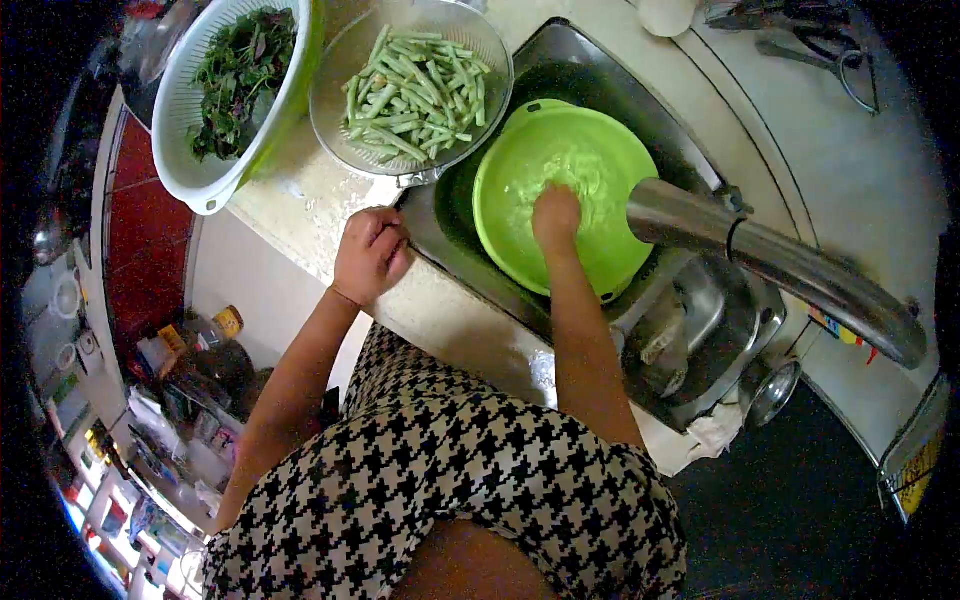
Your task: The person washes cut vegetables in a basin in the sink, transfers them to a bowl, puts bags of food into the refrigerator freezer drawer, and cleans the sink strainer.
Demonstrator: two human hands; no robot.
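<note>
My right hand (pixel 557 215) dips into the water of a bright green plastic basin (pixel 610 150), which sits inside the steel sink (pixel 437 225). Ripples surround its fingers, and the water blurs them, so their grip is unclear. Curled into a loose fist, my left hand (pixel 372 255) rests at the counter edge beside the sink's near left corner, and nothing shows in it. Beyond that hand, a clear colander (pixel 330 110) holds cut green beans (pixel 415 95). Farther left, a white basket (pixel 172 165) set in a green bowl contains dark leafy greens (pixel 240 85).
A thick metal faucet (pixel 690 215) reaches over the basin's right side. In the smaller sink compartment (pixel 705 345) lies a wet cloth-like item. Near the right edge hangs a cloth (pixel 715 430) beside a metal bowl (pixel 772 390). Scissors (pixel 850 75) lie at the top right.
</note>
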